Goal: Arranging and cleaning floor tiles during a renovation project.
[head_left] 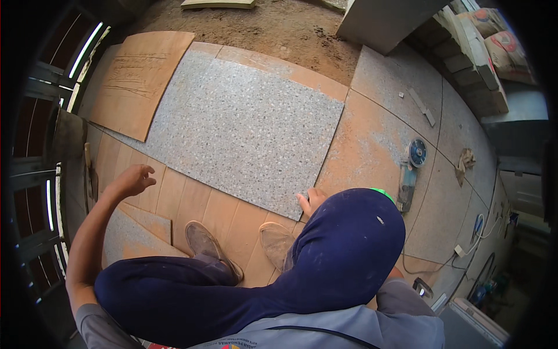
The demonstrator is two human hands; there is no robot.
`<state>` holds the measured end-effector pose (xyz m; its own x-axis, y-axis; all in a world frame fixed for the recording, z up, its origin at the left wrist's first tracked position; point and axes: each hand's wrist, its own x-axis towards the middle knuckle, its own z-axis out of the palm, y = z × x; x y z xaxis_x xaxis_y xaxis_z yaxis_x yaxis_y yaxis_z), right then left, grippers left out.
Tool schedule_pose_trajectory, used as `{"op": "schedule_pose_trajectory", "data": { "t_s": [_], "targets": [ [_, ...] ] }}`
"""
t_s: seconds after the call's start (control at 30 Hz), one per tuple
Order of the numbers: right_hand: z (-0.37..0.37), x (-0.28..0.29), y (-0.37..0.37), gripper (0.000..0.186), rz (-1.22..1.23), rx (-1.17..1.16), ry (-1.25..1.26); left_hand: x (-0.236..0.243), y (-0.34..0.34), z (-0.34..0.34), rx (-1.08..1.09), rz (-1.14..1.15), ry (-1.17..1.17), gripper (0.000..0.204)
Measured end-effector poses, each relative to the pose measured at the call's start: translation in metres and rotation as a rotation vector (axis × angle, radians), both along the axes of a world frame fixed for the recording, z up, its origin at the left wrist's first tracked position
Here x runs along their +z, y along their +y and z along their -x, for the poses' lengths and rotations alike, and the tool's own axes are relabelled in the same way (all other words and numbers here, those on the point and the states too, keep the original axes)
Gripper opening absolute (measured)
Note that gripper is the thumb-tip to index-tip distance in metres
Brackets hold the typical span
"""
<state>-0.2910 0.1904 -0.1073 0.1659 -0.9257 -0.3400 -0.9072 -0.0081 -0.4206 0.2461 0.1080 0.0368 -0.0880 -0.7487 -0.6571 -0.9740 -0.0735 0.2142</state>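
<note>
A large grey speckled floor tile (244,128) lies flat in front of me, over tan tiles. My right hand (314,200) is at its near right corner, thumb on top and fingers at the right edge; my raised knee hides part of this hand. My left hand (135,180) hovers left of the tile's near edge, fingers loosely bent and apart, nothing in it. Over the tile's far left part rests a sheet of brown cardboard (142,81). A blue angle grinder (411,174) with a round disc lies on the floor to the right.
Cut tile pieces (139,232) lie by my left knee. Bare soil (279,32) stretches along the far side. A crumpled rag (465,163), a narrow offcut strip (422,107) and a white cable (474,235) lie to the right. Bags (505,52) stand at the far right.
</note>
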Motion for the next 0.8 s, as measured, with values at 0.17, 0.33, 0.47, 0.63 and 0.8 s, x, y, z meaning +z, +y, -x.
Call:
{"op": "schedule_pose_trajectory", "data": {
  "t_s": [0.17,0.33,0.47,0.63,0.8],
  "targets": [
    [-0.014,0.010,-0.026,0.030,0.233,0.078,-0.072,-0.023,0.005,0.011,-0.015,-0.048,0.034,0.039],
    [-0.020,0.009,-0.043,0.027,0.385,0.136,-0.123,-0.028,0.003,0.008,0.014,-0.051,0.035,0.038],
    [-0.021,0.010,-0.042,0.027,0.358,0.131,-0.102,-0.039,0.005,-0.005,0.008,-0.010,0.065,0.040],
    [-0.021,0.002,-0.031,0.025,0.315,0.139,-0.121,-0.042,0.009,-0.005,0.019,-0.047,0.054,0.039],
    [-0.023,0.002,-0.027,0.024,0.314,0.156,-0.139,-0.049,0.010,-0.010,0.013,-0.056,0.051,0.039]
  ]
}}
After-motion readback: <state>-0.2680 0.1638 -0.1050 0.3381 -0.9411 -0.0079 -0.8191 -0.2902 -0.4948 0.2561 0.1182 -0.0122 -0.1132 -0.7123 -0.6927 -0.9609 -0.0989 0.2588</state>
